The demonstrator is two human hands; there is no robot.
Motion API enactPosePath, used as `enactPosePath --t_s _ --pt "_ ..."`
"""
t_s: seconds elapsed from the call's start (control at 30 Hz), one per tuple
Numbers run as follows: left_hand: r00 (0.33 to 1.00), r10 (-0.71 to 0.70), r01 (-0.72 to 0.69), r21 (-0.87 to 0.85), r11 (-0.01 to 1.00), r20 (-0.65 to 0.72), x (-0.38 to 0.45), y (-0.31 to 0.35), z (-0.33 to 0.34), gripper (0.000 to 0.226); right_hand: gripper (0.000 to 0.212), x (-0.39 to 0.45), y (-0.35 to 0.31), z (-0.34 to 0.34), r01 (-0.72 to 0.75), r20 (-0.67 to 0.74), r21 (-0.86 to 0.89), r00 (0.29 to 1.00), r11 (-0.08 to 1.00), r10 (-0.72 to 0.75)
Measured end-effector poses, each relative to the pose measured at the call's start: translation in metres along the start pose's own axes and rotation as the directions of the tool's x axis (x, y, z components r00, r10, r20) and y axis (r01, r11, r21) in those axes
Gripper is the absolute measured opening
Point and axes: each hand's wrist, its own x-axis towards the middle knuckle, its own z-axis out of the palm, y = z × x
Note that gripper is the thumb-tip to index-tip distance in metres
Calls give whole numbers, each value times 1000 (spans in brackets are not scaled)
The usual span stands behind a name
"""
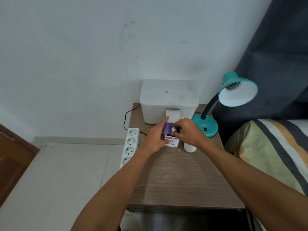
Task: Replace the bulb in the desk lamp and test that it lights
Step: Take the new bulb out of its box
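Observation:
A teal desk lamp [206,125] stands at the table's back right, its shade [238,93] tilted toward me with an empty socket inside. My left hand [155,139] holds a purple-and-white bulb box [171,142] with its top flap open. My right hand [190,133] pinches the metal screw base of a bulb [173,129] that sticks out of the box's opening. Another white bulb [190,148] lies on the table just under my right wrist, partly hidden by it.
A white lidded plastic bin [169,99] sits at the back of the wooden table [180,177]. A white power strip [130,145] lies along the table's left edge, with a black cord [125,117] behind it. A striped bed [273,150] borders the right.

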Motion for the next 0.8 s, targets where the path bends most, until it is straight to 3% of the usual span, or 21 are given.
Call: enactPosePath --t_s 0.23,0.47,0.57,0.67,0.8 --pt "1000 -26 27 -14 1000 16 3 -3 -2 114 29 -8 -8 2 -24 -165 147 985 989 49" --pt "1000 -29 29 -44 999 -1 6 -5 1 113 30 3 -19 -16 60 -292 219 956 974 7" --pt "999 -31 31 -46 998 6 5 -5 2 113 31 7 -26 -28 53 -370 350 925 935 86" --pt "999 -43 43 -38 998 11 4 -4 3 113 32 10 -30 -36 -11 -400 364 901 931 167" --pt "999 -41 41 -17 999 -10 0 -3 5 117 23 14 -20 -23 -278 -299 427 854 860 425"
